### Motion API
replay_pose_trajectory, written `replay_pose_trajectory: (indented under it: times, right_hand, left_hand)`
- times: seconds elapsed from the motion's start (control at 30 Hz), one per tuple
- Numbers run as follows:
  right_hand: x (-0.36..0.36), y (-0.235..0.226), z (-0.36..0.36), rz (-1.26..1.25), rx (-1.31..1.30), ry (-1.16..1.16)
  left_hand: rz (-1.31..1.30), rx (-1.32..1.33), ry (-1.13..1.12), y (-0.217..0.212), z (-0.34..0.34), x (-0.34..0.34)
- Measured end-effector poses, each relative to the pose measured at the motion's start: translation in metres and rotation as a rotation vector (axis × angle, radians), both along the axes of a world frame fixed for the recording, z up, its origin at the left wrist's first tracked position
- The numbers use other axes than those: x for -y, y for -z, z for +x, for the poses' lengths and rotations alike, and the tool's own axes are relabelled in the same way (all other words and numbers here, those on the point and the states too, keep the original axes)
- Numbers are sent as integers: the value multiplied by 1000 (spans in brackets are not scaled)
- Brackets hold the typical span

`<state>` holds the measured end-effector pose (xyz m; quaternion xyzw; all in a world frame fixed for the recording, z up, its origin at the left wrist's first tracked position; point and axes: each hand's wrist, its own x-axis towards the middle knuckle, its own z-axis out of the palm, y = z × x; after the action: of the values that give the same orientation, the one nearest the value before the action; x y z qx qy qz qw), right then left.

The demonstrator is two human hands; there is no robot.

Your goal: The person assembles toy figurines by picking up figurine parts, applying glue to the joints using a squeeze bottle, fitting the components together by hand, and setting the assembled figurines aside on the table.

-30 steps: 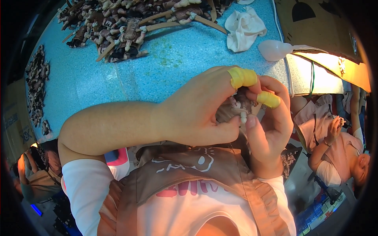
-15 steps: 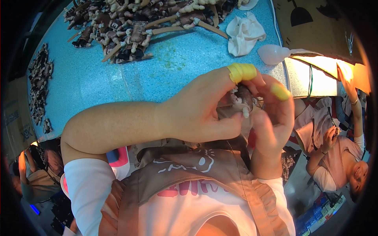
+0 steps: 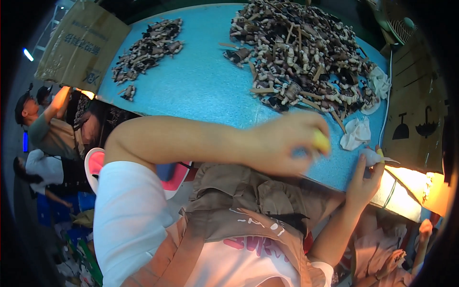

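My left hand (image 3: 287, 143) hovers blurred over the near edge of the blue table (image 3: 201, 91). Its fingers are curled and one wears a yellow fingertip cover (image 3: 321, 141); whether anything is inside them is hidden. My right hand (image 3: 364, 181) reaches up at the table's right near corner. Its fingers, one also capped in yellow, close around a small pale bulb-shaped bottle (image 3: 371, 156). A crumpled white cloth (image 3: 356, 134) lies just beyond both hands. Farther back spreads a large pile of small brown-and-white pieces with wooden sticks (image 3: 306, 62).
A smaller pile of the same pieces (image 3: 148, 45) lies at the table's far left. Cardboard boxes stand at the left (image 3: 79, 43) and right (image 3: 416, 110). A bright lamp (image 3: 406, 189) glows by the right corner. Other people sit at the left (image 3: 43, 124) and lower right (image 3: 397, 260).
My hands were pressed together on a small dark piece near my chest. They have since parted: the left swung out over the table edge, and the right went to the pale bottle.
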<state>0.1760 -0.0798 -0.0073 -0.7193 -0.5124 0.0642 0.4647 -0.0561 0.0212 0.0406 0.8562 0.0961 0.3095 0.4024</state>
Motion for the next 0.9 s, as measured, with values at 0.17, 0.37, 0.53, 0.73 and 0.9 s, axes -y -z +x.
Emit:
replay_pose_trajectory:
  times: [0.17,0.37,0.53,0.73,0.9]
  right_hand:
    - [-4,2,-8,67,51,21]
    - [-8,1,-9,106,124,14]
    - [0,5,-3,197,126,68]
    - [-2,6,-8,135,176,89]
    - [-7,11,-9,307,59,104]
  left_hand:
    - [211,-129,-673,-20,-134,-78]
    - [963,-626,-1264,-36,-211,-123]
    - [415,-634,-724,-4,-118,-92]
    - [350,-710,-752,-3,-119,-104]
    - [-110,-270,-940,-14,-151,-109]
